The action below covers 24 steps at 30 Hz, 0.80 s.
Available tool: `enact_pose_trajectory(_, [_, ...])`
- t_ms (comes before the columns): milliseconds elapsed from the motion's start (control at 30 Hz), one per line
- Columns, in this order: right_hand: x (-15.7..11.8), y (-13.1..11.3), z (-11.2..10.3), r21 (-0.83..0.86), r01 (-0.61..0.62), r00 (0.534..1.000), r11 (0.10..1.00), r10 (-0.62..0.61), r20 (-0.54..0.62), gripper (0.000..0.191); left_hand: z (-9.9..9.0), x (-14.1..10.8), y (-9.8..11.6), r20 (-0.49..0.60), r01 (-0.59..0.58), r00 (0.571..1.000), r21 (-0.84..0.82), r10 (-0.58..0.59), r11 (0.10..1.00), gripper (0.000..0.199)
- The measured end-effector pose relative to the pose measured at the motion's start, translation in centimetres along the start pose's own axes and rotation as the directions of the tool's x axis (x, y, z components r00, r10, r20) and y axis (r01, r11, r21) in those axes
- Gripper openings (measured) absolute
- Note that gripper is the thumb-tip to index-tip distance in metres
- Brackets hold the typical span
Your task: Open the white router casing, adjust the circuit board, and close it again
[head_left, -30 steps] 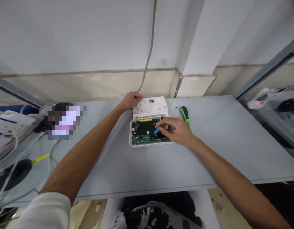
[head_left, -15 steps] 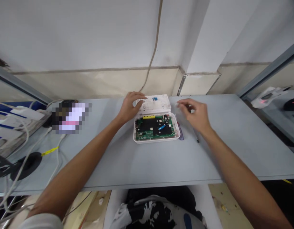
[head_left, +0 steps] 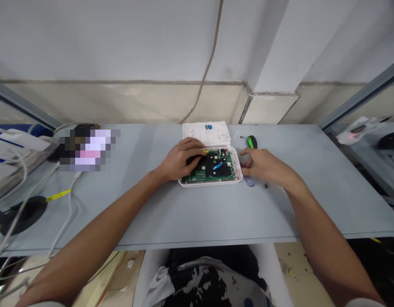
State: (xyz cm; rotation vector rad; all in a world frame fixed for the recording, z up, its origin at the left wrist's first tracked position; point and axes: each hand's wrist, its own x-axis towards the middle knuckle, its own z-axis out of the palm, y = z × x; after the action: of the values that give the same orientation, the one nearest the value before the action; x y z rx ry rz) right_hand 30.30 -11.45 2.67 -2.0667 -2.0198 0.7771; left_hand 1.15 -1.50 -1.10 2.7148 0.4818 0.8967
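both hands have lowered, left hand (head_left: 183, 160), fingers spread, over the white case (head_left: 212, 184) at nine o'clock, seemingly steadying it, right hand (head_left: 260, 164) half-curled at three, hold unclear.

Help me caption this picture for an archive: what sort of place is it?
Probably an electronics workshop or factory bench: an opened white case showing a green circuit board, a green-and-black screwdriver beside it, and, far right, what looks like a scanner.
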Motion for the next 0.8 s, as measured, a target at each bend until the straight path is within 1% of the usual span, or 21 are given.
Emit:
enact_pose_trajectory(33, [0.0, 0.1, -0.1, -0.004, -0.026, 0.999, 1.000, 0.026, -0.037, 0.043, 0.0, 0.0, 0.0, 0.002, -0.005, 1.000, 0.005, 0.005, 1.000, 0.026])
enact_pose_trajectory(67, [0.1, 0.1, -0.2, -0.015, -0.042, 0.994, 0.999, 0.041, -0.098, 0.034, 0.0, -0.1, -0.1, 0.003, -0.008, 1.000, 0.010, 0.008, 1.000, 0.027])
enact_pose_trajectory(100, [0.1, 0.2, -0.4, -0.030, -0.038, 0.984, 0.999, 0.032, -0.177, 0.026, 0.0, -0.2, -0.1, 0.004, -0.007, 1.000, 0.016, 0.007, 1.000, 0.028])
enact_pose_trajectory(133, [0.0, 0.3, -0.7, -0.042, -0.009, 0.964, 0.999, -0.002, -0.266, 0.022, 0.1, -0.3, -0.2, 0.003, -0.003, 1.000, 0.025, 0.003, 1.000, 0.029])
enact_pose_trajectory(200, [-0.2, 0.4, -1.2, -0.047, 0.123, 0.897, 0.991, -0.131, -0.422, 0.027, 0.1, -0.5, -0.2, 0.008, 0.014, 1.000, 0.049, -0.015, 0.999, 0.032])
enact_pose_trajectory(233, [-0.4, 0.3, -1.4, -0.034, 0.216, 0.866, 0.976, -0.208, -0.454, 0.032, 0.1, -0.5, -0.3, 0.017, 0.027, 0.999, 0.057, -0.028, 0.998, 0.034])
enact_pose_trajectory(300, [-0.8, -0.2, -1.6, 0.030, 0.412, 0.824, 0.911, -0.358, -0.439, 0.038, 0.1, -0.7, -0.4, 0.054, 0.064, 0.996, 0.061, -0.068, 0.996, 0.039])
enact_pose_trajectory(333, [-1.1, -0.5, -1.6, 0.065, 0.493, 0.807, 0.867, -0.428, -0.408, 0.035, 0.1, -0.7, -0.4, 0.078, 0.089, 0.993, 0.057, -0.093, 0.994, 0.042])
enact_pose_trajectory(400, [-1.6, -1.3, -1.4, 0.112, 0.596, 0.771, 0.795, -0.529, -0.354, 0.023, 0.1, -0.8, -0.5, 0.119, 0.140, 0.982, 0.049, -0.145, 0.989, 0.045])
enact_pose_trajectory(467, [-1.9, -2.0, -1.2, 0.124, 0.640, 0.745, 0.758, -0.573, -0.341, 0.012, 0.1, -0.8, -0.6, 0.143, 0.173, 0.974, 0.043, -0.178, 0.984, 0.046])
enact_pose_trajectory(533, [-2.1, -2.4, -0.8, 0.125, 0.662, 0.731, 0.739, -0.601, -0.322, 0.012, 0.1, -0.8, -0.6, 0.152, 0.185, 0.970, 0.038, -0.189, 0.982, 0.047])
enact_pose_trajectory(633, [-2.3, -2.8, -0.2, 0.080, 0.714, 0.683, 0.696, -0.667, -0.298, 0.007, 0.1, -0.7, -0.5, 0.148, 0.192, 0.970, 0.035, -0.196, 0.981, 0.047])
enact_pose_trajectory(700, [-2.6, -3.1, 0.6, 0.020, 0.759, 0.624, 0.650, -0.720, -0.303, 0.005, 0.0, -0.7, -0.4, 0.145, 0.197, 0.969, 0.038, -0.200, 0.980, 0.048])
enact_pose_trajectory(800, [-3.4, -4.1, 2.2, -0.154, 0.821, 0.491, 0.550, -0.817, -0.302, 0.012, -0.1, -0.4, -0.1, 0.159, 0.215, 0.962, 0.069, -0.223, 0.974, 0.048])
